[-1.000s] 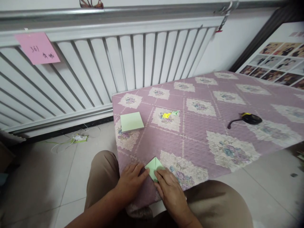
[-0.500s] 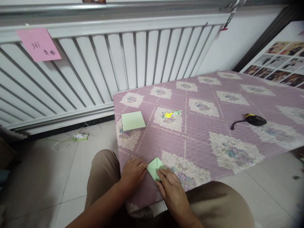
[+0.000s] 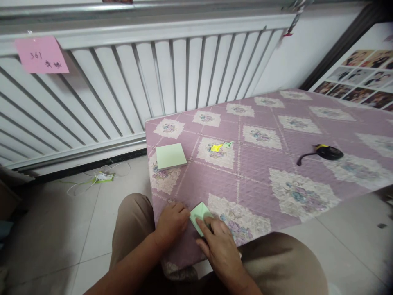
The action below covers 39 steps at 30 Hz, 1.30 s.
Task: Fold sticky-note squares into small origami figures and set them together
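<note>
A small pale green sheet of paper (image 3: 200, 209), folded to a diamond-like shape with crease lines showing, lies flat near the front left of the cloth-covered table. My left hand (image 3: 172, 225) rests at its left corner, fingers curled closed against the edge; the thumb is hidden. Across the paper's lower right part lies my right hand (image 3: 220, 245), index finger stretched over the surface and thumb apart. Farther back is a pad of light green paper (image 3: 171, 155). Beside each other sit a small yellow folded paper piece (image 3: 216, 148) and a small green folded one (image 3: 227, 144).
A black object with a thin tail and a yellow patch (image 3: 329, 153) lies to the right on the floral tablecloth (image 3: 258, 176). Behind the table runs a white radiator (image 3: 172, 73) bearing a pink note (image 3: 42, 55). A power strip (image 3: 104, 177) with cords is on the floor.
My right index finger has moved up and left over the folded paper, covering more of its middle. The left hand stays at the left corner. The view has shifted slightly.
</note>
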Each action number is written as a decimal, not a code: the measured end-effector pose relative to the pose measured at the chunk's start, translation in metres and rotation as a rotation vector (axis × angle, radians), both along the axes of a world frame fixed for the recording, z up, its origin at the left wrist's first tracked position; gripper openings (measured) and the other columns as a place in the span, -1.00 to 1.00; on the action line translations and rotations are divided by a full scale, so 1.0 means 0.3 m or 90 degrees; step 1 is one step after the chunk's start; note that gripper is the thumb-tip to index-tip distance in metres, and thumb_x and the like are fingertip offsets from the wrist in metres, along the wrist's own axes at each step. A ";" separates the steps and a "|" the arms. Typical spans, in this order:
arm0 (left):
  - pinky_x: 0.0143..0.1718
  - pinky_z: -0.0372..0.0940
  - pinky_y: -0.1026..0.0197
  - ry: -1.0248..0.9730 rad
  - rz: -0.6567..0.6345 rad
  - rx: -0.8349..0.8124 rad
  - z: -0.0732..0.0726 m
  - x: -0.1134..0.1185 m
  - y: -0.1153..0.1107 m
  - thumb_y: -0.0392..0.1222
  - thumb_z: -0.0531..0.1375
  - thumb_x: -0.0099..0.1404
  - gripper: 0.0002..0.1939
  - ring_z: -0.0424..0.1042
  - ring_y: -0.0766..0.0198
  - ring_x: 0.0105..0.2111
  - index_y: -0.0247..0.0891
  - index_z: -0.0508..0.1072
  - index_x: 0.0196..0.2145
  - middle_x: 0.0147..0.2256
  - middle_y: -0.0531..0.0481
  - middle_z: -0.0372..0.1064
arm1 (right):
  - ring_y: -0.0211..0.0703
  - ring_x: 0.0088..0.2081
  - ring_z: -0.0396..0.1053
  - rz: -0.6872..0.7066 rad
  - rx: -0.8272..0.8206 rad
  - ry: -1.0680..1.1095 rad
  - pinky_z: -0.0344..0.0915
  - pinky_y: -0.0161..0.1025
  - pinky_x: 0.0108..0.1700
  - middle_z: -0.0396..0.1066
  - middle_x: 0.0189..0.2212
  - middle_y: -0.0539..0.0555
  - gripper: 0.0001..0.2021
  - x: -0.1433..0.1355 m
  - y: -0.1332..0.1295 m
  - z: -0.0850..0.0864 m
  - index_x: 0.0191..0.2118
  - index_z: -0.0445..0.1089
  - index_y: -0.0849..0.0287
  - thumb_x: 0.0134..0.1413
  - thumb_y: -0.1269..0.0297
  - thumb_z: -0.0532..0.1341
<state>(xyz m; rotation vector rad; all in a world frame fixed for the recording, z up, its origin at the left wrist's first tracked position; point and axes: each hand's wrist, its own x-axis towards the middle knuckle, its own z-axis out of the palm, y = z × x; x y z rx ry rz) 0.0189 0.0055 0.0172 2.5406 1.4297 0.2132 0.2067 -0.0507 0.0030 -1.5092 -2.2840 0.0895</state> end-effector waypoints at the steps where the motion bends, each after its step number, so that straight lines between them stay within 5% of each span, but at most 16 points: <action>1: -0.19 0.22 0.14 0.013 -0.006 0.003 -0.002 -0.001 0.002 -0.27 0.03 0.36 -0.80 0.30 0.18 -0.26 -0.20 0.45 -0.30 -0.31 -0.02 0.36 | 0.10 -0.06 0.33 -0.006 -0.008 -0.008 0.31 0.04 -0.05 0.39 -0.10 0.14 -0.47 -0.006 0.000 0.006 0.09 0.31 0.00 -0.05 0.24 0.35; 9: -0.23 0.23 0.13 0.075 -0.046 0.011 -0.009 0.000 0.015 -0.28 0.06 0.35 -0.85 0.30 0.16 -0.27 -0.24 0.41 -0.34 -0.30 -0.03 0.35 | 0.15 -0.07 0.31 -0.037 -0.008 -0.043 0.27 0.06 -0.05 0.38 -0.09 0.15 -0.38 -0.038 0.001 0.012 0.07 0.33 -0.05 -0.19 0.07 0.42; 19: -0.21 0.24 0.18 0.041 0.016 -0.032 0.003 -0.014 0.018 -0.32 0.01 0.36 -0.79 0.32 0.21 -0.26 -0.26 0.44 -0.30 -0.28 -0.02 0.37 | 0.18 -0.09 0.31 -0.056 0.019 -0.068 0.27 0.05 -0.08 0.39 -0.10 0.16 -0.37 -0.054 0.002 0.016 0.04 0.35 -0.08 -0.25 -0.01 0.43; 26: -0.10 0.25 0.16 -0.030 -0.081 0.054 -0.022 -0.067 -0.053 -0.28 0.07 0.36 -0.71 0.31 0.20 -0.14 -0.11 0.37 0.02 -0.10 0.01 0.37 | 0.19 -0.07 0.32 -0.060 0.022 -0.060 0.27 0.06 -0.06 0.39 -0.10 0.17 -0.36 -0.058 -0.002 0.007 0.05 0.35 -0.07 -0.26 0.00 0.43; 39: -0.09 0.28 0.11 0.020 -0.147 0.095 -0.030 -0.071 -0.047 -0.31 0.10 0.35 -0.70 0.31 0.17 -0.12 -0.21 0.31 0.03 -0.09 -0.09 0.34 | 0.18 -0.04 0.29 -0.067 -0.007 -0.054 0.24 0.06 -0.03 0.37 -0.06 0.16 -0.39 -0.057 -0.005 0.008 0.07 0.33 -0.08 -0.18 0.03 0.40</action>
